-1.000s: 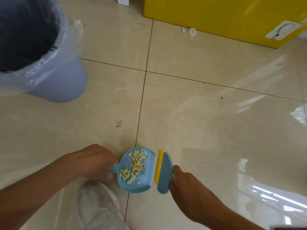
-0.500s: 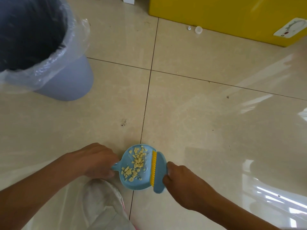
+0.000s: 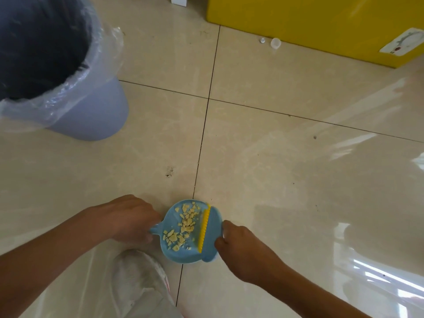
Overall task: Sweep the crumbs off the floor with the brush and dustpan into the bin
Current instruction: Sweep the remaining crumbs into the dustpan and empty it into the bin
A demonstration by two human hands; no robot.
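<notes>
A small light-blue dustpan point(image 3: 174, 219) rests on the tiled floor at the bottom centre, with pale yellow crumbs point(image 3: 183, 228) piled inside it. My left hand point(image 3: 130, 220) grips its short handle on the left. My right hand point(image 3: 238, 246) holds a blue brush point(image 3: 212, 235) with yellow bristles, pressed against the pan's open right edge over the pan. The grey-blue bin point(image 3: 91, 120) with a clear plastic liner stands at the upper left, well away from the pan.
A white shoe point(image 3: 137, 274) sits just below the dustpan. A yellow cabinet point(image 3: 309, 21) lines the far right, with a small white cap point(image 3: 275, 43) on the floor before it. Glossy beige tiles spread to the right.
The brush has slid left onto the dustpan's mouth, pushing the crumbs further in. My view has shifted slightly, so the bin appears lower and more to the right.
</notes>
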